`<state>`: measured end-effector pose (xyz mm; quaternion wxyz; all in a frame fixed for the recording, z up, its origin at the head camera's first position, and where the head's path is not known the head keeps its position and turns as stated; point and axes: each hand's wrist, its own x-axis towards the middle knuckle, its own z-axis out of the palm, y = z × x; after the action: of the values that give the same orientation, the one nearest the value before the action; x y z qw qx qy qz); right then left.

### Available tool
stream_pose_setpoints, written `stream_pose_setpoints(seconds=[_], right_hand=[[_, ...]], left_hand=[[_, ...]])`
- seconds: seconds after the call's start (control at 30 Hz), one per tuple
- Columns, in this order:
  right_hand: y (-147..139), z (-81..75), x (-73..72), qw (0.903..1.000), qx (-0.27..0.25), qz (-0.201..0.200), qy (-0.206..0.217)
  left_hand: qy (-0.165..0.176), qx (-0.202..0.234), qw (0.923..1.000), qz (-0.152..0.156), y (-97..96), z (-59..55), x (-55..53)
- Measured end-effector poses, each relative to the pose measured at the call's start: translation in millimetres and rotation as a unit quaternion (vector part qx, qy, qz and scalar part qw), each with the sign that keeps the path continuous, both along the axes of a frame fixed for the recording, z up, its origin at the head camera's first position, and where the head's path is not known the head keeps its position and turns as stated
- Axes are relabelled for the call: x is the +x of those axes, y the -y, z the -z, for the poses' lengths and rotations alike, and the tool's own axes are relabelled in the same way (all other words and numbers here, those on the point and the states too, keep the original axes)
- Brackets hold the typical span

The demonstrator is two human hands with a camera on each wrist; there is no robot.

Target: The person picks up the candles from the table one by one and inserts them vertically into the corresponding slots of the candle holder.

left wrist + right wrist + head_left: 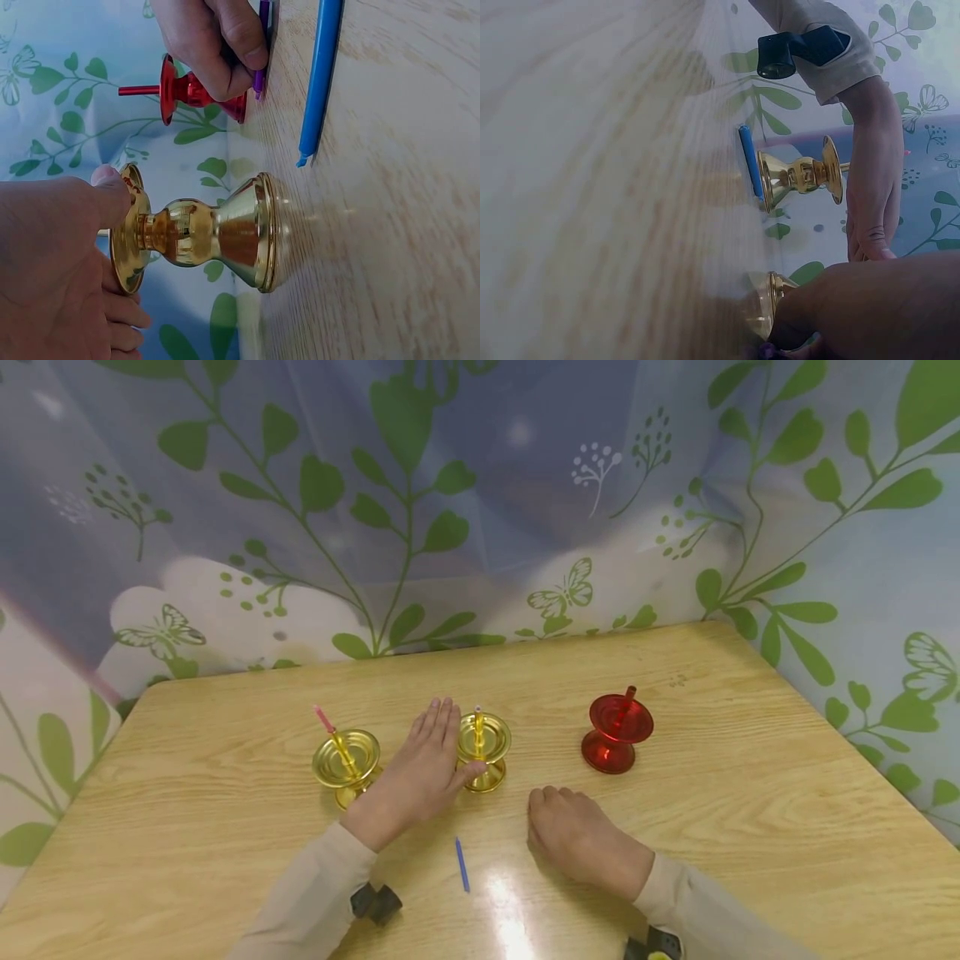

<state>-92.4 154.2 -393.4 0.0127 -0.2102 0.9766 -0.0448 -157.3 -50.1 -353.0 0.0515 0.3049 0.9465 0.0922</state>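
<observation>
My left hand [423, 768] lies with straight fingers beside the dish of the middle gold candle holder [492, 777], its thumb along the near side. In the left wrist view the thumb tip overlaps the dish rim, and the holder stands upright on the table. My right hand [581, 839] is low over the table with curled fingers, pinching a purple candle [259, 79] between thumb and fingers. That candle is hidden in the head view. A blue candle [462, 864] lies on the tabletop between the two arms.
Left of my left hand stands another gold candle holder [365, 746] with a pink candle [324, 719] in its tube. A red candle holder [609, 752] stands beyond my right hand. A leaf-printed curtain [517, 527] hangs behind the wooden table [750, 760].
</observation>
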Motion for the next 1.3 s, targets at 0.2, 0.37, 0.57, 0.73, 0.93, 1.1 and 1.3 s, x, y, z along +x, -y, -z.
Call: stream_pose_setpoints(seconds=[0.2, 0.37, 0.57, 0.73, 0.93, 1.1, 1.3], right_hand=[[0.5, -0.6, 0.2, 1.0000, -0.001, 0.002, -0.004], [0.8, -0.6, -0.1, 1.0000, 0.000, 0.005, -0.005], [0.3, -0.1, -0.2, 1.0000, -0.003, 0.003, -0.007], [-0.2, -0.5, 0.1, 1.0000, -0.001, -0.002, -0.009], [0.3, -1.2, -0.2, 1.0000, -0.004, 0.005, -0.004], [0.4, -0.5, 0.3, 0.9999, -0.013, 0.008, -0.004], [0.4, -0.7, 0.8, 0.9999, -0.009, 0.002, -0.006]], left_hand=[[-0.007, 0.000, 1.0000, 0.000, -0.2, 0.5, -0.5], [-0.006, 0.004, 1.0000, 0.000, -0.7, 0.1, -0.2], [-0.001, 0.010, 0.9999, 0.002, -0.7, 0.1, 0.0], [0.000, 0.011, 0.9999, 0.003, -0.3, 0.1, 0.4], [0.002, 0.016, 0.9999, 0.001, -0.1, -0.2, 0.8], [0.001, 0.014, 0.9999, 0.001, -0.2, -0.7, 1.7], [0.003, 0.015, 0.9999, -0.002, 0.2, -0.8, 2.5]])
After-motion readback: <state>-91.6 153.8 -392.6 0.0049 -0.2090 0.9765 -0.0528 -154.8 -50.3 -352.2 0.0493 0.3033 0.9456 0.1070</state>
